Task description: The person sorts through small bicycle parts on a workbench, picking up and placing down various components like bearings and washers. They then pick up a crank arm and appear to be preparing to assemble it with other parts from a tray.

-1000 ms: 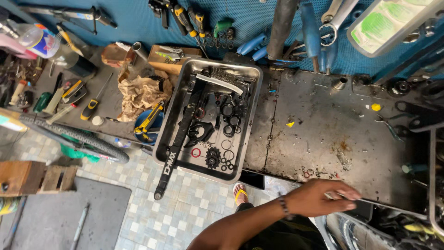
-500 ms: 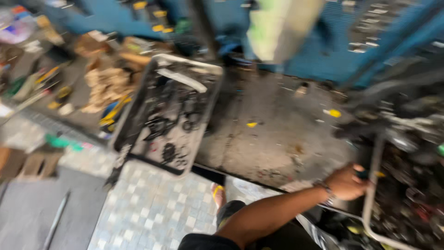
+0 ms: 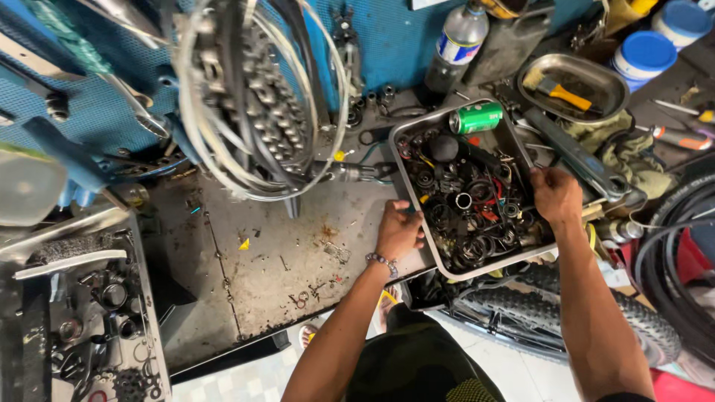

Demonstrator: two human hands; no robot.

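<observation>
Both hands rest on a metal tray [image 3: 412, 195] full of small dark bike parts in the middle right of the frame: the left hand [image 3: 398, 231] curls around its left edge, and the right hand [image 3: 555, 195] grips its right edge, fingers bent. A green can [image 3: 477, 117] lies in the tray's top corner, and a brush [image 3: 552, 88] sits in a small pan [image 3: 617, 83] at the upper right.

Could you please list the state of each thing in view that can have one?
Left hand: gripping the parts tray's left rim.
Right hand: fingers down among the parts.
Parts tray: full of rings and bearings.
Green can: lying on its side.
Bottle: upright, capped.
Brush: lying in the oval dish.
</observation>
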